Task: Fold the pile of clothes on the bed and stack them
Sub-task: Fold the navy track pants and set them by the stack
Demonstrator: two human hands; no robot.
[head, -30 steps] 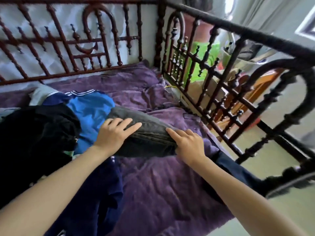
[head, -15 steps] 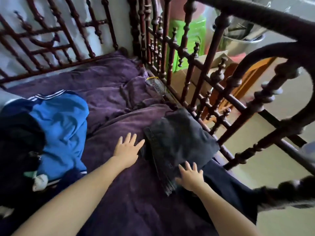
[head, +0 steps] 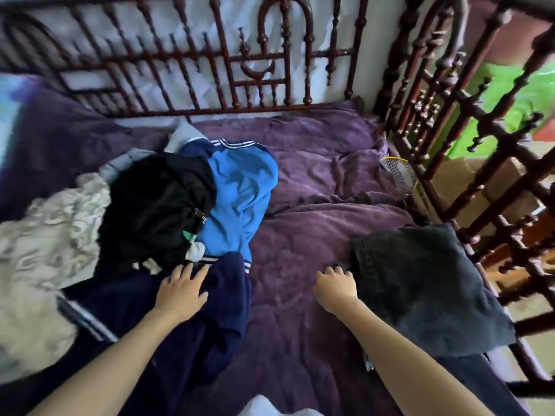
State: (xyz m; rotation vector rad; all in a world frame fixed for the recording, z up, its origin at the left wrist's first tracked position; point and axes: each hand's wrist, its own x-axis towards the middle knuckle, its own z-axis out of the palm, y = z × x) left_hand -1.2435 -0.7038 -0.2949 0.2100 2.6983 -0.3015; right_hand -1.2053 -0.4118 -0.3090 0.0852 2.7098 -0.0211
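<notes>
A pile of unfolded clothes lies on the left of the bed: a black garment point(head: 156, 205), a bright blue top point(head: 240, 199) with white-striped trim, and a navy garment point(head: 210, 319) in front. My left hand point(head: 181, 291) rests flat on the navy garment, fingers straight. Folded dark grey jeans point(head: 420, 283) lie at the right, near the bed rail. My right hand point(head: 335, 288) hovers just left of the jeans with fingers loosely curled, holding nothing.
A purple blanket point(head: 315, 235) covers the bed. A crumpled beige patterned cloth point(head: 45, 250) lies at far left. Ornate dark red rails point(head: 270, 85) close the back and right side. A small mesh racket head point(head: 399, 175) lies by the right rail.
My left hand has moved left from the blanket onto the navy garment. My right hand has come off the folded jeans. The view has swung left toward the pile.
</notes>
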